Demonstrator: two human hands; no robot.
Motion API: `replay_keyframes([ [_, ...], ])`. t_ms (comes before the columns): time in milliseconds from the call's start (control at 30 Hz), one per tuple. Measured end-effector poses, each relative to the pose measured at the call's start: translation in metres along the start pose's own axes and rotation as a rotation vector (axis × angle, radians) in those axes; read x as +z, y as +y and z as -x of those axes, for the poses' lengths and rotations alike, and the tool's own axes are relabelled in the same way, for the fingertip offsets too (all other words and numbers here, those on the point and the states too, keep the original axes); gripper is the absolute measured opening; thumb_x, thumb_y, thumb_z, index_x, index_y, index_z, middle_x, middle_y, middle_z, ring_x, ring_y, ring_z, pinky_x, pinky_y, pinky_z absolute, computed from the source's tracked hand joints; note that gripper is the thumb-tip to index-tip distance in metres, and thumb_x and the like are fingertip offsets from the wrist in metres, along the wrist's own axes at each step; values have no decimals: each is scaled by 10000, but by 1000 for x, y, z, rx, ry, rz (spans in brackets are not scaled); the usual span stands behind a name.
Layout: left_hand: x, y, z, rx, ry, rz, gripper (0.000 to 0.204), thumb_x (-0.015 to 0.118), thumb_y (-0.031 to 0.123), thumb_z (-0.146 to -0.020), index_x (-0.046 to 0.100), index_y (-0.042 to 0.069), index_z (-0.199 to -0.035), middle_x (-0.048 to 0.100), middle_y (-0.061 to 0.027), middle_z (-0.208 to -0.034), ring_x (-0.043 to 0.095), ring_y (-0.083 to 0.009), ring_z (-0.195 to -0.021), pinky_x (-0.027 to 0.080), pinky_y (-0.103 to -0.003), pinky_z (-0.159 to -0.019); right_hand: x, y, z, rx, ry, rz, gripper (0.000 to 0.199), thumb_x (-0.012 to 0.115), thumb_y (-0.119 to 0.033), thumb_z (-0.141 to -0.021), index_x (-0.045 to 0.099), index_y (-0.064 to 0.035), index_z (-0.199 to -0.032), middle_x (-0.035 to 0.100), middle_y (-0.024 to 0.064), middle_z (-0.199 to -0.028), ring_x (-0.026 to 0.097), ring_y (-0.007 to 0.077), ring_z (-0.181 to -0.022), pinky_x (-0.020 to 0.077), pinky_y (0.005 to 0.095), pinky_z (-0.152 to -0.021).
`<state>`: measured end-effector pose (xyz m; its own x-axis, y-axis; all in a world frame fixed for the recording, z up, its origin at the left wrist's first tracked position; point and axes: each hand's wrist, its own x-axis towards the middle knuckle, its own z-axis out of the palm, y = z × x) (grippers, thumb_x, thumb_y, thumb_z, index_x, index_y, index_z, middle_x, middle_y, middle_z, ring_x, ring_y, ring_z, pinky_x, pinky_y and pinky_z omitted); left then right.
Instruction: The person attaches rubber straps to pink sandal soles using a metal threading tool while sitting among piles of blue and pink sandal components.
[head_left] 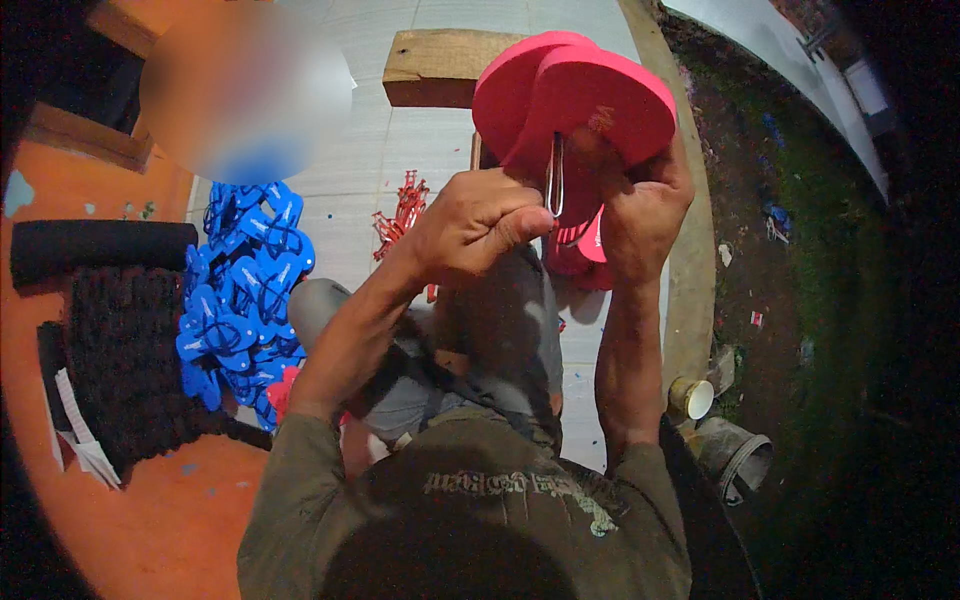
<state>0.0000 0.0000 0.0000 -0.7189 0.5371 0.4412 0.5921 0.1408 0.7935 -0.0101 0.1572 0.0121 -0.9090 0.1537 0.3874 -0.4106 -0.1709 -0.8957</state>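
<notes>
Two pink flip-flop soles [610, 95] overlap in front of me, raised above my legs. My right hand [645, 205] is closed round their lower right side. My left hand [490, 225] makes a fist just left of them, its thumb lying by a shiny bent metal wire tool [556, 180]. The tool's narrow loop stands upright against the soles; its far end and the handle part are hidden. Below the soles, between my hands, are more pink flip-flops [592, 245], partly covered by my right arm.
Blue flip-flops with dark straps [250, 270] lie heaped at the left. Red straps [400, 215] form a small pile on the tiles. A wooden block [440, 65] lies beyond. Black mats [120, 350] are at far left; a can [692, 398] and a bucket [735, 460] stand right.
</notes>
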Motion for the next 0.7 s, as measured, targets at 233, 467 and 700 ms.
replay_keyframes([
  [233,15,-8,-16,-269,85,559,399,438,353,-879,487,38,-639,414,38,-599,370,-64,-567,320,-239,-510,-14,1,-24,-66,-98,108,346,655,-14,-706,539,-5,-1032,604,68,-934,576,135,-821,458,258,-746],
  [467,13,17,-22,-415,149,734,383,386,363,-898,442,87,-638,344,55,-579,318,-53,-523,323,-224,-515,-24,-1,-27,-3,-235,-38,326,626,-89,-733,544,-2,-1037,617,73,-910,584,151,-832,462,276,-748],
  [700,10,31,-35,-179,584,-311,374,412,382,-876,495,24,-805,506,-119,-597,519,-254,-567,420,-339,-548,-16,-13,-14,1,-183,52,315,626,-67,-731,546,2,-1028,606,82,-945,582,152,-831,475,275,-726],
])
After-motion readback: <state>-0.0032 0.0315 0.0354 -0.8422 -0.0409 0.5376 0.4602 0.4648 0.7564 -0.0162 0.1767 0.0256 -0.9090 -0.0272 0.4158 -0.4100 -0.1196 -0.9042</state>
